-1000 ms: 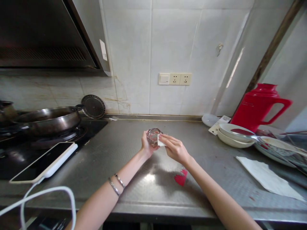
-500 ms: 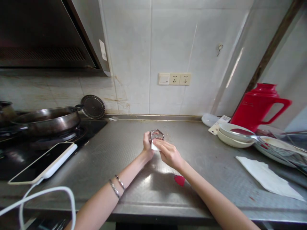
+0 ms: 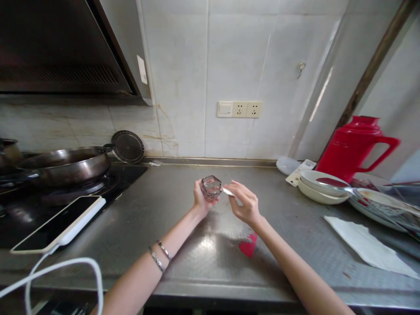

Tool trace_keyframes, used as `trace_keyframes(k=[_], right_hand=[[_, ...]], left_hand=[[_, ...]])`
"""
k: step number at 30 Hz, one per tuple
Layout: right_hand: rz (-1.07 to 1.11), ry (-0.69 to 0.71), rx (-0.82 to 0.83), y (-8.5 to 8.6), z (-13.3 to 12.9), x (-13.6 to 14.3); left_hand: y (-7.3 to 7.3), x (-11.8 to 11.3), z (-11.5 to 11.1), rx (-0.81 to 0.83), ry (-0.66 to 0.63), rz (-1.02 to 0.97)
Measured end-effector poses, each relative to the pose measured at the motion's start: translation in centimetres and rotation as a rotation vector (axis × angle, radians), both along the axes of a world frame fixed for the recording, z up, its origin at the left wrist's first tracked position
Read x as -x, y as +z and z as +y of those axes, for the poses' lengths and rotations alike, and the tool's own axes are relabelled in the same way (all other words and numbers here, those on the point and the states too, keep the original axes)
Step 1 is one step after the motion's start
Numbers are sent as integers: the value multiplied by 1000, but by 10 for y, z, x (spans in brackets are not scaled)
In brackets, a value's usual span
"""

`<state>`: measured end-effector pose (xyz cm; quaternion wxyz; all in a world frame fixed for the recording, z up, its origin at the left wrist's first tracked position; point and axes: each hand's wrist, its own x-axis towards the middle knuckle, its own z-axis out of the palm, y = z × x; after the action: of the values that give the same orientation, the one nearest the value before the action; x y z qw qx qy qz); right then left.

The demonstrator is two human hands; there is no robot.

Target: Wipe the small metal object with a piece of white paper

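A clear glass bowl or cup (image 3: 211,187) with an angular rim is held above the counter, its opening facing up toward me. The fingers of my left hand (image 3: 201,200) wrap around its left side and underside. Just to its right, my right hand (image 3: 244,203) pinches a small white tissue (image 3: 227,191) between thumb and fingers, close to the rim. Below my right hand, a small red item (image 3: 248,246) with a jagged edge lies on the metal counter (image 3: 157,210).
At left are a steel pan (image 3: 65,166) on the stove and a phone (image 3: 59,223) with a white cable. On the right stand a red thermos (image 3: 351,148), stacked bowls (image 3: 323,192), plates and a white paper sheet (image 3: 369,245).
My right hand has moved right with the tissue, off the glass rim. The glass has shifted slightly left and shows more fully. More of the red item is visible.
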<state>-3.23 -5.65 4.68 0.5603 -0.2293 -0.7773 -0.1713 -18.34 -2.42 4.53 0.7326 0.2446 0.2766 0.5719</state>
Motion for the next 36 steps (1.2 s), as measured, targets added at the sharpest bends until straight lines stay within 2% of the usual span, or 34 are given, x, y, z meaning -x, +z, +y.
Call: trace_keyframes(k=[4,7,11,14,20,24,30,36], right_hand=[[333,-144,327,1,11,-9],[407,-118,607,1,16,-11],[430,-35,812,-3,20,-9],[440,-10,866,-5,22,-9],[454,25,852,-2,24,-10],[475,165,973,3,21,-8],[381,461,1148,14,8,-6],[347,569,1233,16,4,-3]], left_hand=[[-1,3,1,-102,-62,95],[-3,2,3,-112,-118,96],[-4,3,4,-125,-100,98],[-2,4,2,-147,-115,120],[-1,4,1,-151,-224,167],[-5,5,3,-129,-294,191],[-9,7,8,-142,-344,183],[-10,8,10,-233,-403,146]])
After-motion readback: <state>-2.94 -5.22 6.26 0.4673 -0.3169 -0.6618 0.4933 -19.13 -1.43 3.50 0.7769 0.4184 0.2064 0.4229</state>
